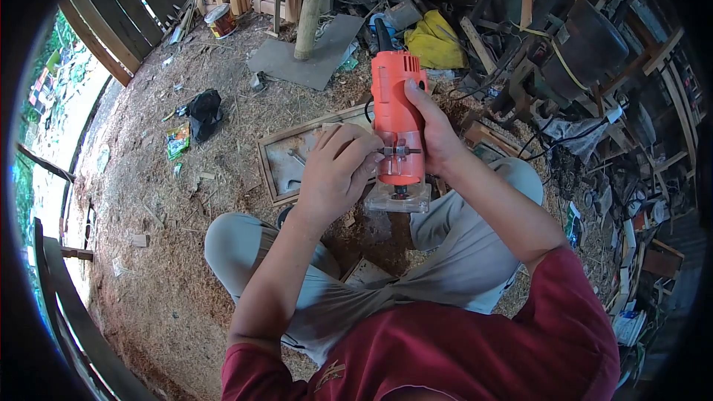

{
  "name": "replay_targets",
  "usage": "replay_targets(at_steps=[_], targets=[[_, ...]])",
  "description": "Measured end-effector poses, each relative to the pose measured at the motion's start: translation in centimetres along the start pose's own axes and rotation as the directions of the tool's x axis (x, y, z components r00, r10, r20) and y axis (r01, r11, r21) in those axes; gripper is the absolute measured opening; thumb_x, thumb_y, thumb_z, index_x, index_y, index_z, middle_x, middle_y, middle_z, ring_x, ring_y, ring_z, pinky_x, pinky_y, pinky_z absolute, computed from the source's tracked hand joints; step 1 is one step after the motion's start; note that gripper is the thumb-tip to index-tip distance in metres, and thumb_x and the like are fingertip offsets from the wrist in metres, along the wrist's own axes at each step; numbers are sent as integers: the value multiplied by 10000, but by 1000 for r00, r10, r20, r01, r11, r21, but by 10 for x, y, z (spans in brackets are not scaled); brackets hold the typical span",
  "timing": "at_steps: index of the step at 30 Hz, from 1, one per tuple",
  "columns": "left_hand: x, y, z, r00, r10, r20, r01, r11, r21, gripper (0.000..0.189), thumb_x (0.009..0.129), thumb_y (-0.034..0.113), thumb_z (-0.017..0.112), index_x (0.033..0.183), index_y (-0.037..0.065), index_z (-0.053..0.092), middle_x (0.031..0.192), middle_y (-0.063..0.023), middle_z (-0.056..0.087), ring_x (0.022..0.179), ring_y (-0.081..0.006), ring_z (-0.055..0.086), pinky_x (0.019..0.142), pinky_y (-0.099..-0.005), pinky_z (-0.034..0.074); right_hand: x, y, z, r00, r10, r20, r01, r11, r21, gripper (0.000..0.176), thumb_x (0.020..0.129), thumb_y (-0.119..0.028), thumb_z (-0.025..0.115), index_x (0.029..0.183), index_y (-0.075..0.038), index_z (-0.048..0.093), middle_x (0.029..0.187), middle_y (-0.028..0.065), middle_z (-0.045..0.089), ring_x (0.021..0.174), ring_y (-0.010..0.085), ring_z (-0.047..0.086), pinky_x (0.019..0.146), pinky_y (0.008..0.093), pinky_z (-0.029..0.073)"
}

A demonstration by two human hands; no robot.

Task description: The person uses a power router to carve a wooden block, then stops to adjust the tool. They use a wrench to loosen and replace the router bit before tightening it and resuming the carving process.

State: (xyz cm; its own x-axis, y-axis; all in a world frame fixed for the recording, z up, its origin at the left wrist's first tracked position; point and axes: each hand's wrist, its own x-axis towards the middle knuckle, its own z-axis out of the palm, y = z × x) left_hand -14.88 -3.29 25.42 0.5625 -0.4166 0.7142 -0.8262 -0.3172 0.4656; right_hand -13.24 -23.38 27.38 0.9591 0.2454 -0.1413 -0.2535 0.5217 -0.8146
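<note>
An orange trim router [388, 96] with a clear plastic base stands upright in front of me, its cord end at the top. My right hand [438, 134] is wrapped round the right side of its body, thumb lying along the front near the switch. At the router's lower left, the bent fingers of my left hand [334, 167] pinch the left end of the clamp bolt [401, 151], which runs across the clear base housing. Those fingertips partly cover the bolt's end. Below the housing, the dark collet [401, 190] shows above the clear foot.
Behind my left hand lies a shallow wooden tray [269, 172] with metal wrenches in it. A black plastic bag [205, 110], a tin can [220, 22], a grey board [334, 37] and a yellow cloth [434, 41] lie about. Scrap wood and cables crowd the right.
</note>
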Motion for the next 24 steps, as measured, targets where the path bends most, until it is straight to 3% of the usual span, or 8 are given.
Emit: replay_targets(at_steps=[2,5,8,11,14,18,22,24], targets=[[0,3,-3,1000,-11,23,12,1000,-10,269,836,-47,722,1070,31,612,1015,-135,634,954,-347,633,858,-414,508,3,3,-4,1000,-15,-20,14,1000,-27,576,999,-600,606,1272,-94,568,952,104,690,743,176,673,676,332,580],[0,8,-5,985,-167,52,172,978,-119,186,921,18,686,1090,16,610,1038,-137,619,992,-280,630,873,-416,491,0,3,-1,997,-54,-54,50,997,-64,526,999,-546,655,1276,-109,559,1021,47,649,824,138,653,704,331,581],[-14,3,8,894,-438,93,446,858,-255,235,1042,182,597,1177,-9,601,1080,-136,635,1039,-258,603,957,-386,458,-1,7,-1,990,-122,-74,113,987,-117,540,987,-531,693,1298,-112,554,1085,24,634,904,118,637,760,326,573],[-32,2,28,689,-618,379,699,428,-572,464,1137,361,428,1321,-42,565,1231,-122,642,1148,-195,571,1050,-347,425,1,15,-3,983,-157,-100,140,977,-159,585,970,-550,710,1314,-102,561,1129,27,636,971,118,626,827,327,558],[-62,-20,58,633,-585,507,732,240,-637,631,1152,469,297,1416,-58,523,1358,-120,610,1246,-177,537,1123,-332,393,2,19,-4,987,-119,-104,95,974,-207,609,957,-562,721,1317,-94,572,1152,28,636,1013,121,618,870,330,546],[-56,1,51,538,-606,586,665,-121,-737,645,1144,490,317,1504,-30,442,1410,-91,590,1305,-192,540,1166,-359,382,6,28,2,976,-144,-164,84,942,-325,621,964,-572,706,1329,-86,577,1166,39,638,1053,134,617,898,334,541],[-65,-5,36,464,-610,642,673,-228,-704,597,1135,471,373,1539,33,412,1446,-98,573,1303,-206,575,1145,-399,440,12,29,6,981,-154,-117,84,884,-459,640,992,-581,655,1369,-73,556,1206,81,634,1122,178,611,984,362,510],[-68,-11,28,568,-547,616,612,-220,-760,598,1119,485,418,1528,50,426,1421,-109,594,1286,-211,602,1122,-411,472,19,36,3,985,-158,-74,101,863,-495,665,1005,-593,622,1402,-67,537,1240,108,631,1169,201,604,1036,374,484]])
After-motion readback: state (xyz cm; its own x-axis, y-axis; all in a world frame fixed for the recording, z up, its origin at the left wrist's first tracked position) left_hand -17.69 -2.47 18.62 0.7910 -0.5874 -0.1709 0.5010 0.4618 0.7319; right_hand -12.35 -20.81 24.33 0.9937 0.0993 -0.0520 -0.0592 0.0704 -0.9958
